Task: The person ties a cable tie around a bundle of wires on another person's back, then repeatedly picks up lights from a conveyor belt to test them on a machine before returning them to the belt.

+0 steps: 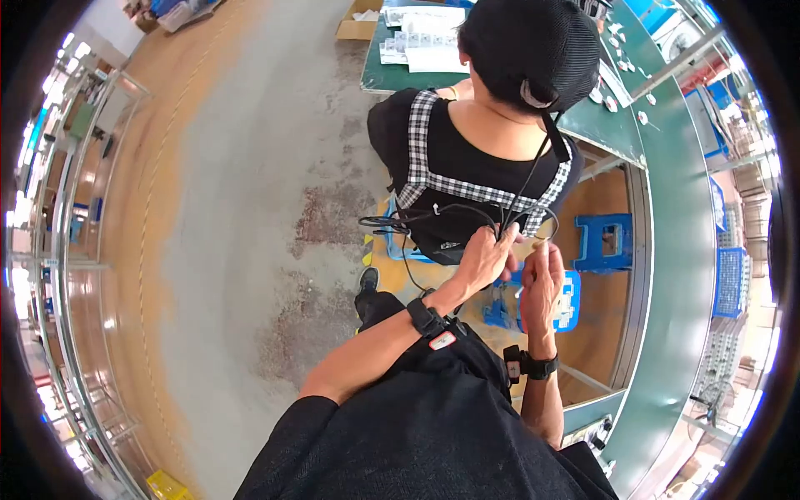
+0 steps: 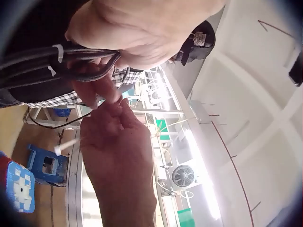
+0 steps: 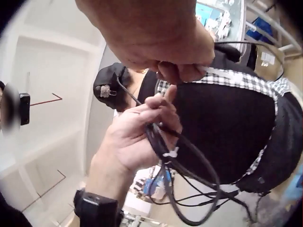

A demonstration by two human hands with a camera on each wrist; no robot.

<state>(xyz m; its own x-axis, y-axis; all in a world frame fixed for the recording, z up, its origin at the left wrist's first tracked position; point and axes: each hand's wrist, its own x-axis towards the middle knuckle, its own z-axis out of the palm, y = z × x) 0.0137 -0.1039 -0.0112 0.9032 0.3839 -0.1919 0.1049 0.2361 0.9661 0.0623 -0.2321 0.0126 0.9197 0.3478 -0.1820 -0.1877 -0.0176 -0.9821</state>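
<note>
Partly hidden: cables [image 1: 417,219], whose ends run out of sight behind a seated person [image 1: 467,158]. The fingertips of the right hand [image 1: 542,283] are hard to make out in the head view, close against the left hand [image 1: 486,258].

Box [image 1: 357,30]: cardboard, at the corner of the green bench [image 1: 675,192]; contents not legible.

Crate [image 1: 728,282]: blue mesh; contents unclear.

Cables: thin, glossy black, looped, bound with white ties [image 3: 171,153], held at the seated person's lower back.

Left hand: clenched round the bundle.

Right hand: pinches a white strip [image 3: 225,74] just beside it.
</note>
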